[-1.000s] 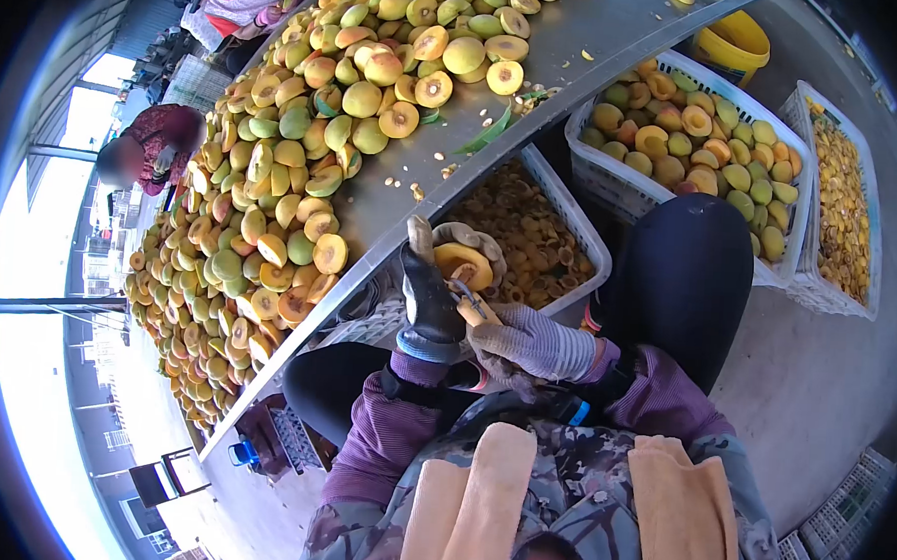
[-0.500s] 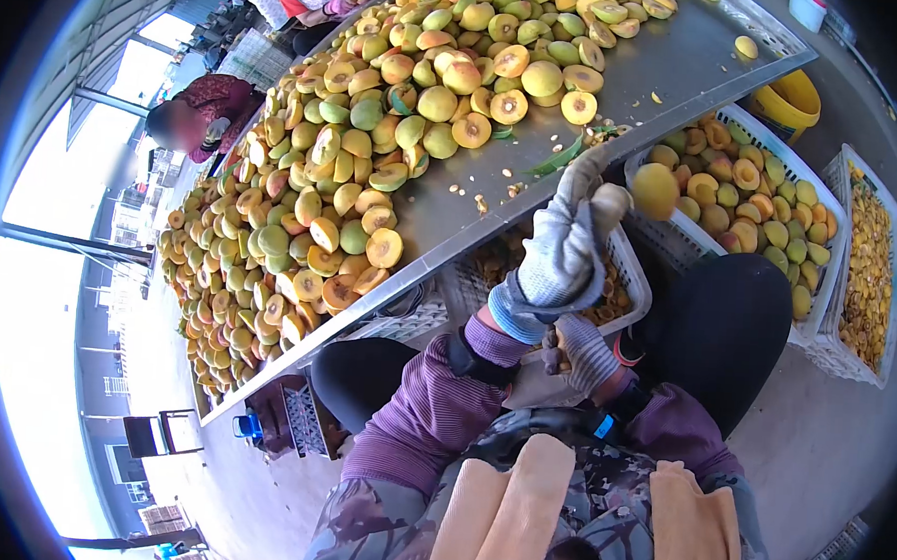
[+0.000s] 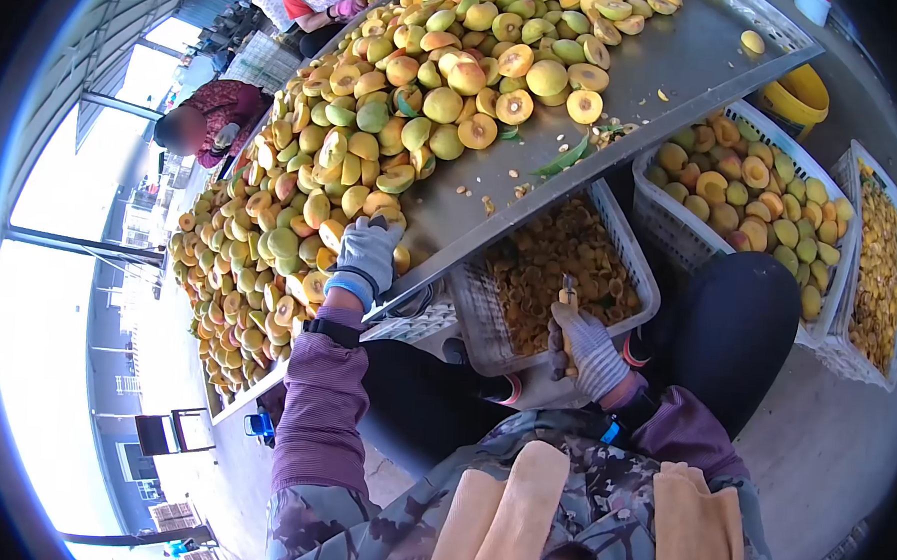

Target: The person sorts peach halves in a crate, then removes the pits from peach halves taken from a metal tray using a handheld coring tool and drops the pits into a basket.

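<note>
My left hand (image 3: 365, 258), in a grey-white knit glove, rests at the near edge of a big heap of halved peach-like fruit (image 3: 446, 105). Its fingers lie over the fruit, and their tips are partly hidden among the halves. My right hand (image 3: 591, 358), gloved too, is closed around a small tool (image 3: 568, 297) with a light wooden handle and a short metal tip pointing up. It hovers over the near edge of a white crate (image 3: 644, 281) filled with brownish fruit scraps (image 3: 559, 265).
The heap lies on a sloping metal table (image 3: 533, 184) with a raised rim. To the right stand a crate of fruit halves (image 3: 748, 188), a crate of yellow pieces (image 3: 874, 269) and a yellow bucket (image 3: 797, 100). Two people sit across the table; one wears dark red (image 3: 226, 110).
My left hand has swung from the right, near the fruit crate, left onto the heap. The fruit half that was in the air beside it is gone from there. My right hand stays low.
</note>
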`<state>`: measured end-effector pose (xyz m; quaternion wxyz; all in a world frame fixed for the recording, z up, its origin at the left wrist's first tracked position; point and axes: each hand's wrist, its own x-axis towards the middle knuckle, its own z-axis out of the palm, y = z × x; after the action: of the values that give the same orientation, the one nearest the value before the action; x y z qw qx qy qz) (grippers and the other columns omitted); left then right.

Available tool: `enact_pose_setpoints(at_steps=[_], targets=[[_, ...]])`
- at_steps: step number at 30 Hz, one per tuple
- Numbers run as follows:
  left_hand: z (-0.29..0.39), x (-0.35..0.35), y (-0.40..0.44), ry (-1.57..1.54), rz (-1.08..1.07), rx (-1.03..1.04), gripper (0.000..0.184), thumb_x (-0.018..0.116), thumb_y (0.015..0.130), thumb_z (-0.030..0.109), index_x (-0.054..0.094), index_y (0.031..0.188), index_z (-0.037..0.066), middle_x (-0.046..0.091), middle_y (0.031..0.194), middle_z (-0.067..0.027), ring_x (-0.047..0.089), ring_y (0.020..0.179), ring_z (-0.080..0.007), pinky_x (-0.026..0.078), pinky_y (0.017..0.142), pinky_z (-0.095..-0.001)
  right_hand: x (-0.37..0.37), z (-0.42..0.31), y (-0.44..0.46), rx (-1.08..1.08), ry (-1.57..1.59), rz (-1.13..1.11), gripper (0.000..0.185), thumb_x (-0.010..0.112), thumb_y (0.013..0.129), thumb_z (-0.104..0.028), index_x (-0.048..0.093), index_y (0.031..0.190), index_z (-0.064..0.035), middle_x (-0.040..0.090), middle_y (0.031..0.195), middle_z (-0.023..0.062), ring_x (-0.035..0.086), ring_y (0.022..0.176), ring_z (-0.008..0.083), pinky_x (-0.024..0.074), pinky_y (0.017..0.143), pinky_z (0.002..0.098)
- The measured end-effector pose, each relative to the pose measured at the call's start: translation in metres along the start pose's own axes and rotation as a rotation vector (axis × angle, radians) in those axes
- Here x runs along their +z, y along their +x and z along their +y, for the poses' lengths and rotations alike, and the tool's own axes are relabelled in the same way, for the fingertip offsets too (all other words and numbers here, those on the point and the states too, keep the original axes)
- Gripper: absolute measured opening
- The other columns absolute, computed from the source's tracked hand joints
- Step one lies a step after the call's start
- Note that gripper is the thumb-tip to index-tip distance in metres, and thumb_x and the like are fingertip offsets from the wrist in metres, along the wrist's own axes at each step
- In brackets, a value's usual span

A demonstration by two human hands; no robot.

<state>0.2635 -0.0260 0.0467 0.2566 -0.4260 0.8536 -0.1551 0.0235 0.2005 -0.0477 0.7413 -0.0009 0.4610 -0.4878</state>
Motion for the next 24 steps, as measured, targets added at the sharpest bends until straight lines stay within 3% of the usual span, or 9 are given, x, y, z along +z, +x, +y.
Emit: enact_pose_setpoints(at_steps=[2,5,6,9,10,11,15,17,24], targets=[[0.001,0.0,0.003,-0.105,-0.002,-0.028,0.057,0.069,0.072,0.014,0.054,0.127,0.01,0.066,0.105,-0.0144,0.064,0.09,-0.0302,0.052,0.076,-0.0387,0.0,0.002,0.001,-0.06,-0.033,-0.032,0.029,0.062,0.092,-0.037,0.054,0.082,-0.0108,0.052,0.06,0.0004,0.048,0.04,0.0118,0.0388,0.035,0.0275],[0.0,0.018,0.001,-0.843,0.259,-0.092,0.053,0.073,0.075,0.014,0.056,0.124,0.006,0.068,0.099,-0.0109,0.065,0.079,-0.0213,0.051,0.067,-0.0316,-0.001,0.0,0.001,-0.256,-0.217,-0.078,0.029,0.061,0.092,-0.034,0.054,0.087,-0.0061,0.055,0.062,0.0049,0.052,0.043,0.0189,0.0446,0.041,0.0329],[0.009,0.011,0.001,-1.448,0.143,-0.222,0.047,0.075,0.078,0.013,0.057,0.121,0.002,0.069,0.098,-0.0084,0.063,0.08,-0.0135,0.049,0.065,-0.0252,-0.001,0.001,0.004,-0.448,-0.364,-0.038,0.029,0.061,0.092,-0.032,0.054,0.089,-0.0046,0.056,0.064,0.008,0.055,0.047,0.0237,0.0465,0.045,0.0356],[0.048,-0.025,-0.019,-2.233,0.218,-0.086,0.034,0.067,0.086,0.011,0.055,0.117,0.003,0.066,0.101,-0.0121,0.066,0.089,-0.0194,0.054,0.071,-0.0287,0.002,0.001,0.007,-0.895,-0.756,0.065,0.029,0.061,0.092,-0.028,0.053,0.097,-0.0011,0.06,0.069,0.017,0.061,0.059,0.0369,0.0503,0.056,0.0429],[0.063,-0.023,-0.025,-2.448,0.197,-0.01,0.037,0.06,0.094,0.026,0.051,0.122,0.003,0.064,0.106,-0.0125,0.066,0.091,-0.022,0.054,0.069,-0.0285,0.006,-0.006,-0.002,-0.965,-0.843,0.092,0.029,0.061,0.092,-0.027,0.052,0.099,-0.0005,0.061,0.071,0.0198,0.062,0.065,0.0405,0.0506,0.06,0.0448],[0.073,-0.02,-0.025,-2.472,0.08,-0.011,0.046,0.048,0.098,0.042,0.052,0.123,0.004,0.064,0.107,-0.011,0.065,0.092,-0.0239,0.053,0.068,-0.0296,0.009,-0.01,-0.007,-1.035,-0.932,0.121,0.029,0.061,0.092,-0.026,0.051,0.102,0.0001,0.061,0.074,0.0225,0.063,0.07,0.044,0.0509,0.064,0.0467],[0.128,-0.015,-0.013,-2.403,0.219,0.075,0.056,0.048,0.098,0.044,0.046,0.131,-0.001,0.06,0.114,-0.0168,0.061,0.106,-0.0267,0.051,0.091,-0.0393,0.012,-0.011,-0.013,-1.172,-1.09,0.172,0.035,0.064,0.09,-0.025,0.047,0.105,0.0013,0.062,0.072,0.0223,0.064,0.068,0.0422,0.0509,0.057,0.0475],[0.148,-0.009,-0.011,-1.902,0.394,0.039,0.056,0.034,0.102,0.046,0.048,0.129,-0.001,0.06,0.117,-0.0157,0.059,0.108,-0.0247,0.047,0.096,-0.0374,0.014,-0.014,-0.016,-1.184,-1.155,0.199,0.034,0.064,0.089,-0.026,0.046,0.102,0.0001,0.062,0.069,0.0205,0.064,0.063,0.04,0.0506,0.054,0.0467],[0.175,-0.037,-0.026,-2.128,0.367,0.162,0.069,0.036,0.098,0.058,0.049,0.129,-0.002,0.059,0.122,-0.0149,0.057,0.112,-0.0234,0.045,0.099,-0.036,0.01,-0.017,-0.01,-1.113,-1.273,0.228,0.032,0.063,0.089,-0.023,0.046,0.103,0.0004,0.062,0.068,0.0186,0.064,0.061,0.0385,0.051,0.053,0.0461]])
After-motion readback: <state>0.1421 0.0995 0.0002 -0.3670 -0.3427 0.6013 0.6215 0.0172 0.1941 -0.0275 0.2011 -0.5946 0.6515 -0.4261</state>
